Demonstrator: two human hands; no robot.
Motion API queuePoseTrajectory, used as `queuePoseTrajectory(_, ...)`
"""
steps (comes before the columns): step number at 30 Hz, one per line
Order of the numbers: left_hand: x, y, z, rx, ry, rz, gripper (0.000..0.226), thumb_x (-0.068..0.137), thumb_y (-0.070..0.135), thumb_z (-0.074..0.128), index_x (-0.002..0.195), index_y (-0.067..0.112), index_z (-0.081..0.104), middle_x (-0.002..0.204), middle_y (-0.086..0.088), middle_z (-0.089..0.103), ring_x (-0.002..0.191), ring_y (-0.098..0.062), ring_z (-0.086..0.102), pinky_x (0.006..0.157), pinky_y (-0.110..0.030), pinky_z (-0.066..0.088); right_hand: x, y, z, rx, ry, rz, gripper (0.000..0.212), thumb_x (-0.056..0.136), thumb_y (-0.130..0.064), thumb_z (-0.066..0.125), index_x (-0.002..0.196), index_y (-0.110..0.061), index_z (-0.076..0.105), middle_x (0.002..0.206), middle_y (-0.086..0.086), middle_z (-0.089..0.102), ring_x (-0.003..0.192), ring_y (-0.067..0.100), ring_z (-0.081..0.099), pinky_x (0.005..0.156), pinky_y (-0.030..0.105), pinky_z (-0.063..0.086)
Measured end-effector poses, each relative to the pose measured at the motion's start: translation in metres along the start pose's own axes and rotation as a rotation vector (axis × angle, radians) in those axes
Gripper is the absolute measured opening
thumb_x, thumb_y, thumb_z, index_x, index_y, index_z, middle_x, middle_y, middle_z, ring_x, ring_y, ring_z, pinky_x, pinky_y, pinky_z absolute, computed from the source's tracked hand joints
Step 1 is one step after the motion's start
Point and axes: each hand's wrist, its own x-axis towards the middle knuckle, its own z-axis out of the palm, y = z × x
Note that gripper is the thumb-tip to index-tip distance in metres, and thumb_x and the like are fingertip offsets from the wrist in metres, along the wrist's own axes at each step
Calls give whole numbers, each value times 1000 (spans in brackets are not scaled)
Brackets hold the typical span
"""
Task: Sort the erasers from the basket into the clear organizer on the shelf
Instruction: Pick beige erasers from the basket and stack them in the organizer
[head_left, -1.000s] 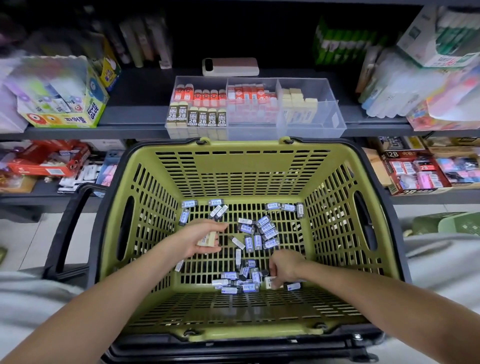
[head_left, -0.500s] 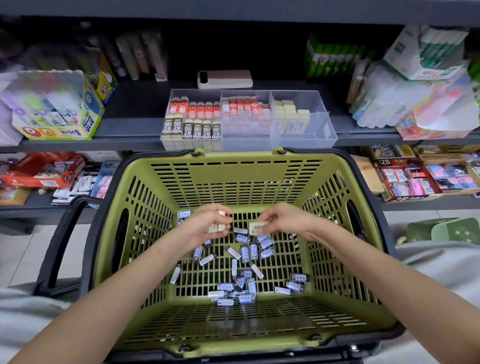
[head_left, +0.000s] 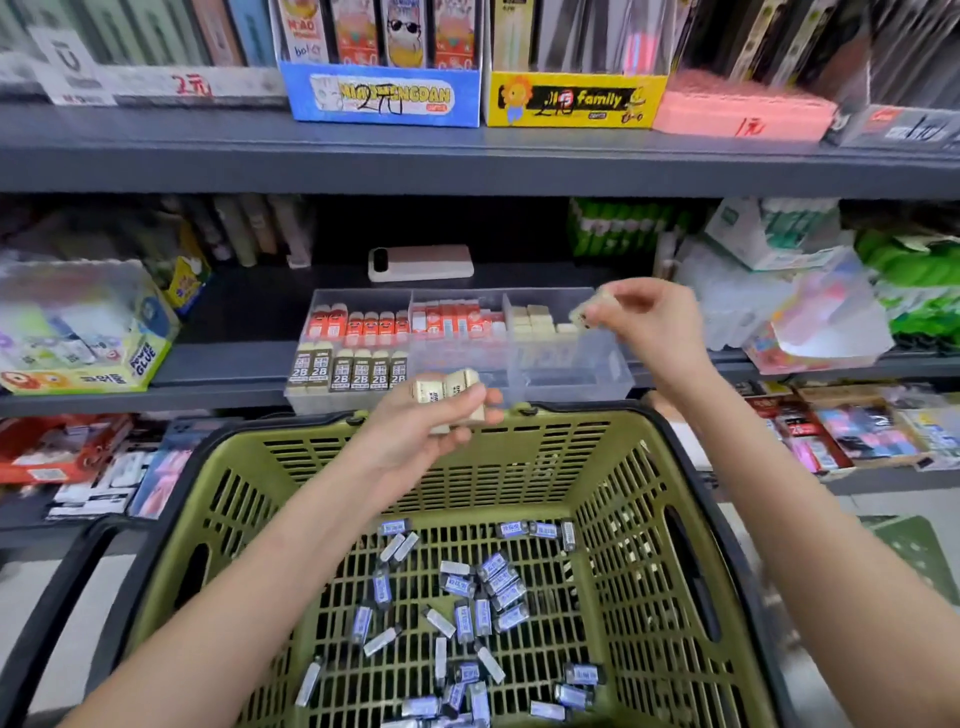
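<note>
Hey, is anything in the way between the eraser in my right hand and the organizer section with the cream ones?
Nothing visible. The right hand pinches the cream eraser just at the open-topped end compartment of the clear organizer, whose front looks free. The left hand, holding more cream erasers, sits lower, clear of that path.

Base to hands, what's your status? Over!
Left hand holds a few cream erasers above basket rim. Right hand pinches single eraser over organizer right compartment. Blue-label erasers lie in basket. Nothing blocking.
</note>
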Motion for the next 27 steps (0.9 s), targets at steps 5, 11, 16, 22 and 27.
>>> queuePoseTrajectory(5,17,23,12,-97,120,98,70,60,12,75,123,5,47,84,-10,75,78,-17,73,52,-17,51,53,22,11,-842,129,-243,25,78,-40,68,100,-29,73,95,8,69,93,33,55,79,37,36)
queuePoseTrajectory(11,34,33,16,-66,180,154,63,57,21,78,115,9,55,80,-4,75,77,-17,73,42,-17,45,67,37,28,-1050,-176,-294,21,86,-40,56,99,-34,71,101,-2,71,108,27,45,90,37,20)
queuePoseTrajectory(16,44,35,18,42,215,170,75,51,37,79,119,13,58,97,-5,69,68,-12,69,36,-15,33,73,46,27,-1094,-355,-240,30,95,-32,42,117,-33,63,120,-3,64,125,22,40,101,41,20)
queuePoseTrajectory(22,52,31,24,168,175,208,64,56,30,80,112,5,60,65,2,66,50,-6,53,39,-13,33,70,36,22,-1149,-332,-285,30,96,-25,36,116,-27,59,117,-5,63,118,21,43,94,38,23)
queuePoseTrajectory(27,59,27,25,409,159,241,29,63,27,85,81,24,63,94,-1,59,63,-6,52,48,-14,40,33,-7,23,-357,-392,-207,40,94,-48,41,96,-20,70,95,-1,71,97,24,60,92,41,42)
